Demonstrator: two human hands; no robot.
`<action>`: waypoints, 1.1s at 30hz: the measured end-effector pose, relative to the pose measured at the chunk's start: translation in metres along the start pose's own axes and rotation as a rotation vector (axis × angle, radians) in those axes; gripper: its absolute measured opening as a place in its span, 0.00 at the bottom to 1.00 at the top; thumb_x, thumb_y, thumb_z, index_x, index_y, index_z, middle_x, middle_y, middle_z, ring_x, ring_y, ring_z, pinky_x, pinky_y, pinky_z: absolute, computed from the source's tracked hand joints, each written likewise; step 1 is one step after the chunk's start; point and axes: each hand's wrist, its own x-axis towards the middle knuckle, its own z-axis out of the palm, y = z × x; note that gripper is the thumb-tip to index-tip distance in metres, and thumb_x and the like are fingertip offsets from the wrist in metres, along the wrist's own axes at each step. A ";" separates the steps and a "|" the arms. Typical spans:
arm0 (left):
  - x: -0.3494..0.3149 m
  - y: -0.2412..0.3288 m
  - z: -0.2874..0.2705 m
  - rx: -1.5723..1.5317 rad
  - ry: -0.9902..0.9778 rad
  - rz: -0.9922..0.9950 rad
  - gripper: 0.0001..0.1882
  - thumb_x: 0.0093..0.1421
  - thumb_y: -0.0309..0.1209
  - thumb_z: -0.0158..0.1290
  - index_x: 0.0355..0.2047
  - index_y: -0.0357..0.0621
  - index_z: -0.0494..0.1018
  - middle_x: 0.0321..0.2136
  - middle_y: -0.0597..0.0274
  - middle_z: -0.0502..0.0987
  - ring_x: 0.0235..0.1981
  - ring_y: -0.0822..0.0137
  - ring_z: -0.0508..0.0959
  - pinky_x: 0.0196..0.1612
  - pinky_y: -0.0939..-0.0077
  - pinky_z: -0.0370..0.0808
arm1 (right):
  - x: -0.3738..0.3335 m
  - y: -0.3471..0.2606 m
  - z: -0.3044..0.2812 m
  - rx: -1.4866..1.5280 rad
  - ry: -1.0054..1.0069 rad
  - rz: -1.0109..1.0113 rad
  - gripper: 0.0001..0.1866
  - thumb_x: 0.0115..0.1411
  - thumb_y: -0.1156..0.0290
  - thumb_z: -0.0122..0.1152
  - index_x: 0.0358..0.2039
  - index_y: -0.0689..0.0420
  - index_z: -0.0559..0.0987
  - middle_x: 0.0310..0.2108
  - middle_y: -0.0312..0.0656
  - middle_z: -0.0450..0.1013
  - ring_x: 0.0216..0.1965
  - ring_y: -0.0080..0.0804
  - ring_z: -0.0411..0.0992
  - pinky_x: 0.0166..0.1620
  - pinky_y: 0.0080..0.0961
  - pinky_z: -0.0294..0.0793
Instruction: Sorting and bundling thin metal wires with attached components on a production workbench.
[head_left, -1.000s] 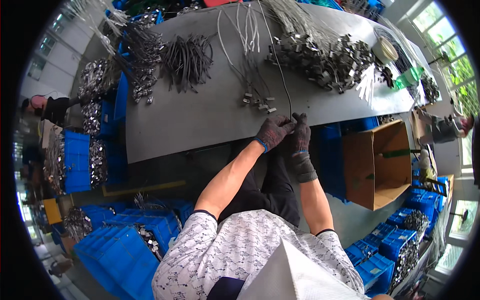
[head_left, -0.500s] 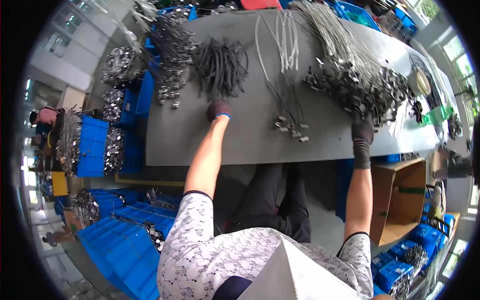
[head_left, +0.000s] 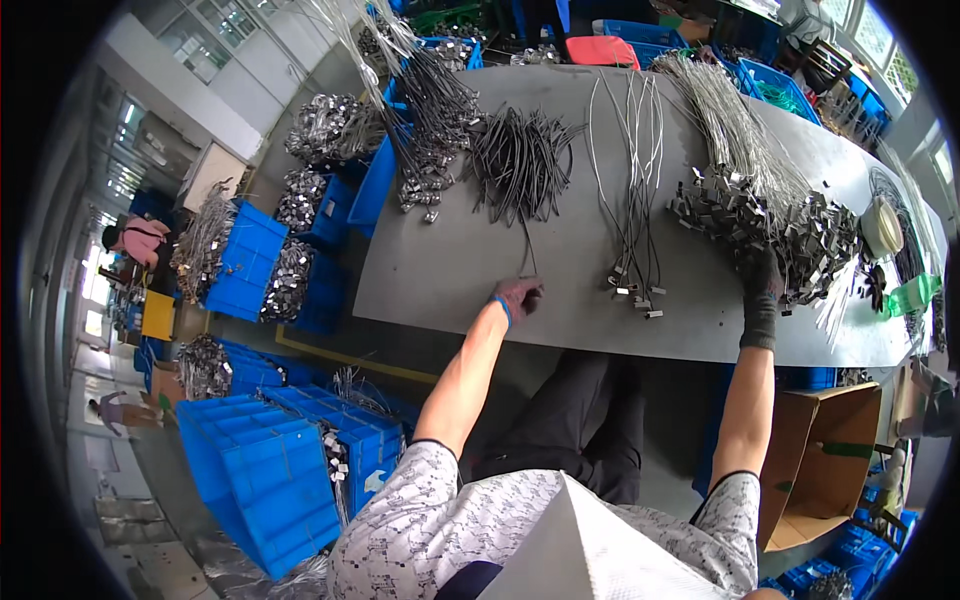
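The left hand (head_left: 519, 296) pinches one tube (head_left: 530, 248) nearside of the bundle (head_left: 520, 165); a light grip should avoid dragging others. The right hand (head_left: 762, 272) meets clips (head_left: 820, 237) right of the bundle, its grip hidden from me.

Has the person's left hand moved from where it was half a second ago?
Yes: judged against the pile of black strands, the left hand has drawn back toward the near edge of the table.
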 end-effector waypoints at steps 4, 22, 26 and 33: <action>-0.048 -0.014 0.026 -0.273 -0.309 0.021 0.04 0.59 0.31 0.60 0.31 0.45 0.77 0.22 0.67 0.76 0.19 0.77 0.73 0.21 0.83 0.70 | -0.022 0.012 -0.026 0.320 -0.352 0.243 0.17 0.63 0.53 0.59 0.39 0.55 0.79 0.32 0.42 0.79 0.28 0.38 0.77 0.31 0.38 0.77; -0.131 -0.198 0.351 -0.161 -0.560 0.113 0.06 0.64 0.31 0.52 0.37 0.43 0.69 0.26 0.56 0.78 0.24 0.61 0.80 0.27 0.64 0.82 | -0.717 0.054 -0.353 -0.470 -1.220 0.824 0.18 0.59 0.68 0.54 0.50 0.49 0.80 0.49 0.50 0.77 0.51 0.48 0.75 0.53 0.40 0.74; -0.156 -0.107 0.349 -0.095 -0.409 0.506 0.09 0.66 0.34 0.52 0.36 0.41 0.70 0.24 0.58 0.79 0.21 0.66 0.80 0.24 0.71 0.80 | -0.732 0.080 -0.381 -0.581 -1.301 0.805 0.16 0.57 0.67 0.55 0.46 0.51 0.82 0.47 0.50 0.77 0.50 0.50 0.75 0.52 0.41 0.75; -0.146 -0.012 0.328 -0.102 -0.355 0.945 0.05 0.68 0.34 0.50 0.36 0.48 0.69 0.22 0.63 0.76 0.19 0.69 0.77 0.20 0.74 0.75 | -0.668 0.110 -0.373 -0.642 -1.130 0.716 0.16 0.55 0.69 0.55 0.43 0.54 0.82 0.46 0.53 0.77 0.49 0.53 0.75 0.51 0.42 0.76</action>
